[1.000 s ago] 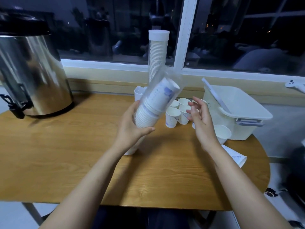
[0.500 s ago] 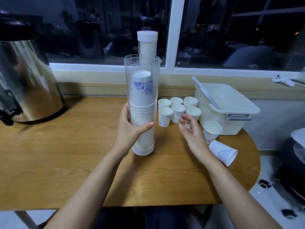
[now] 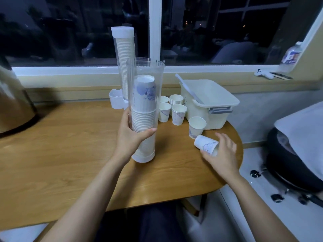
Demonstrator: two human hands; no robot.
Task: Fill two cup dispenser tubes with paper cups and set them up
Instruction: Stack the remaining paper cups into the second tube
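My left hand is gripping the half-filled tube, now standing upright on the surface, while the fingers of my right hand are closing round the tipped cup, likely next to load.

Seen from the wearer's own head camera, a person's two forearms run bare and sleeveless from the frame's lower edge up to the left hand and right hand, with dark clothing covering the lap between them.
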